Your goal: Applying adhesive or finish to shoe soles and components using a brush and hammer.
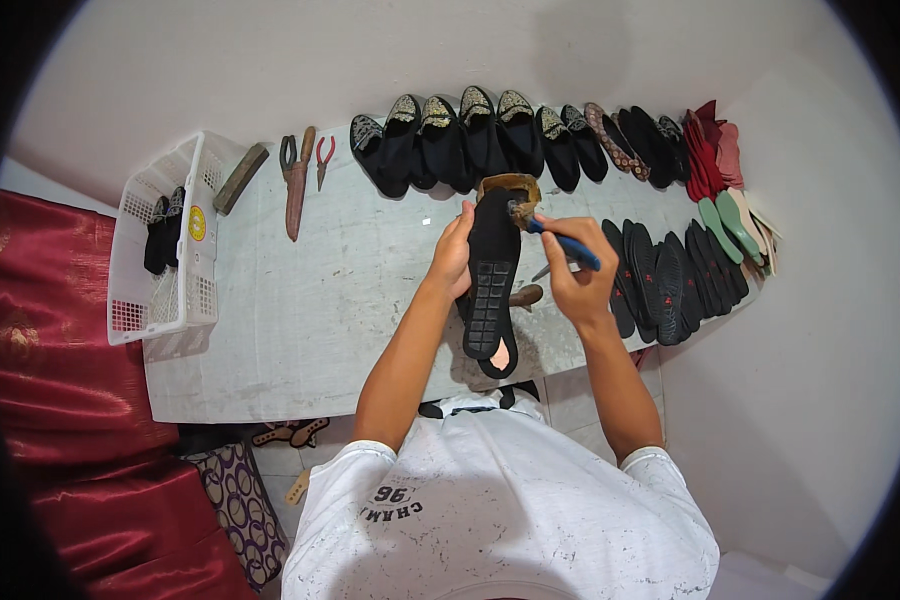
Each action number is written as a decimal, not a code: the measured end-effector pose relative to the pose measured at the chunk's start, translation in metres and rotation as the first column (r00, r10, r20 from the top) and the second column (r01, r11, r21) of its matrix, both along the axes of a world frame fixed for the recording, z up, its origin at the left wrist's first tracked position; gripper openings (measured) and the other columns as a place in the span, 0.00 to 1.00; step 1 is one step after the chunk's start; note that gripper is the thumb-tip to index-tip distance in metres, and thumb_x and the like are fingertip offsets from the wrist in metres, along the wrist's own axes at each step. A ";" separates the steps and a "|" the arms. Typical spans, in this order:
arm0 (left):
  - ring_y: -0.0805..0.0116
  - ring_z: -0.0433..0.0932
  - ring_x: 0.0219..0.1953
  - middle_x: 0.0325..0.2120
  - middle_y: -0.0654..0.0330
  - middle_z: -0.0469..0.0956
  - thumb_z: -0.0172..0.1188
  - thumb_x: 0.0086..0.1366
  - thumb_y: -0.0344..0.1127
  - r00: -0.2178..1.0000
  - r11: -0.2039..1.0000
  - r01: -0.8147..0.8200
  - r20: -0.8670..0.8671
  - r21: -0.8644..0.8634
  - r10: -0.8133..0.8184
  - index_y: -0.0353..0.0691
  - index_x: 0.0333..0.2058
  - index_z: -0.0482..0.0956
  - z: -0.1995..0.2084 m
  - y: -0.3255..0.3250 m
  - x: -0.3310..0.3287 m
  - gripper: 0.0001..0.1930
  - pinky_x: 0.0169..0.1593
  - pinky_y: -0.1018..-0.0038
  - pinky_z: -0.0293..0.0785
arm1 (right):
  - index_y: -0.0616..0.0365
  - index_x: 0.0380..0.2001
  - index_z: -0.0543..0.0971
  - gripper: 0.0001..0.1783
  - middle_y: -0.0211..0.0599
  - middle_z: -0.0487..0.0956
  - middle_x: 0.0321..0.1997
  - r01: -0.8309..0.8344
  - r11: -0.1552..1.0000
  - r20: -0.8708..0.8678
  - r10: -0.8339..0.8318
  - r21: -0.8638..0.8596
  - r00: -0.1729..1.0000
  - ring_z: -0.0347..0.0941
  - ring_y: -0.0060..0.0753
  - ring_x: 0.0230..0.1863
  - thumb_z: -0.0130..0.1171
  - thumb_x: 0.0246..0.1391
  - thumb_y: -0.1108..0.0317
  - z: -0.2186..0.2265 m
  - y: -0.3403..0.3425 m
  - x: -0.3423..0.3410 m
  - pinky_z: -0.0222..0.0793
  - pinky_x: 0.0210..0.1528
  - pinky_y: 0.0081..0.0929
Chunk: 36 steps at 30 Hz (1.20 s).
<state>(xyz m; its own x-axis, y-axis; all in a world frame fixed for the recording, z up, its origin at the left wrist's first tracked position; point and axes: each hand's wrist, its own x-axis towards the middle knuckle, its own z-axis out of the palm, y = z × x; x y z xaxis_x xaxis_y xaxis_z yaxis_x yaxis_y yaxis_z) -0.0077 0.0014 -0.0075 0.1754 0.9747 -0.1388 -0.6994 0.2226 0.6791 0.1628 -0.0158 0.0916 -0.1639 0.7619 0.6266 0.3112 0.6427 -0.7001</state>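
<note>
My left hand (454, 252) grips a black shoe (490, 240) by its left side, held over the table with its underside facing up. A grid-like tread covers the heel half, and a pale patch shows at the near end. My right hand (582, 278) is closed around a blue-handled brush (572, 250), whose bristles touch the shoe's far end. Just behind that end is a brownish-yellow container (511, 183), partly hidden by the shoe. A wooden-handled tool (527, 296) lies beneath, mostly covered.
Along the back of the white table (270, 340) stands a row of black shoes with glittery tops (438, 140). Black soles (660, 285) and green insoles (735, 222) lie at right. At left are a white basket (196, 270), a sheathed knife (297, 190) and red pliers (324, 160).
</note>
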 end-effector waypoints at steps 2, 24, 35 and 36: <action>0.60 0.77 0.50 0.50 0.50 0.75 0.32 0.72 0.60 0.996 0.999 0.035 0.083 0.035 -0.038 0.33 0.58 0.65 -0.001 0.001 0.000 0.35 0.51 0.65 0.78 | 0.65 0.35 0.79 0.09 0.44 0.79 0.35 -0.041 0.996 0.073 0.036 0.078 0.997 0.78 0.39 0.37 0.60 0.48 0.84 -0.008 -0.007 -0.004 0.72 0.40 0.27; 0.53 0.70 0.58 0.55 0.45 0.70 0.14 0.57 0.79 0.971 0.987 0.088 0.210 0.135 -0.115 0.32 0.62 0.59 0.013 -0.001 -0.001 0.55 0.63 0.60 0.67 | 0.62 0.37 0.78 0.16 0.43 0.78 0.42 -0.385 0.922 0.261 0.380 -0.035 0.887 0.77 0.47 0.51 0.63 0.42 0.86 0.006 -0.012 -0.007 0.75 0.46 0.33; 0.52 0.70 0.57 0.56 0.44 0.69 0.15 0.57 0.79 0.953 0.986 0.077 0.280 0.150 -0.118 0.32 0.62 0.60 0.007 0.000 -0.001 0.56 0.60 0.52 0.68 | 0.62 0.38 0.78 0.17 0.44 0.79 0.44 -0.389 0.920 0.283 0.387 -0.051 0.878 0.78 0.47 0.50 0.62 0.42 0.86 0.000 -0.025 -0.013 0.74 0.48 0.33; 0.51 0.70 0.57 0.56 0.44 0.69 0.15 0.57 0.79 0.954 0.985 0.079 0.275 0.152 -0.119 0.32 0.62 0.60 0.006 0.001 -0.001 0.55 0.59 0.51 0.69 | 0.62 0.38 0.78 0.17 0.44 0.79 0.44 -0.391 0.919 0.283 0.389 -0.051 0.877 0.78 0.47 0.50 0.62 0.42 0.86 0.000 -0.022 -0.007 0.74 0.48 0.33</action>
<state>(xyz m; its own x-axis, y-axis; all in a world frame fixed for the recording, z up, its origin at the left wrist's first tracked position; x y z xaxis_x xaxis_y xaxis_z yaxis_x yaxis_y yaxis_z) -0.0087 0.0024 -0.0011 0.2841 0.9566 0.0647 -0.8460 0.2183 0.4865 0.1554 -0.0380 0.0919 -0.6169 0.5952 0.5150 0.2176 0.7578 -0.6152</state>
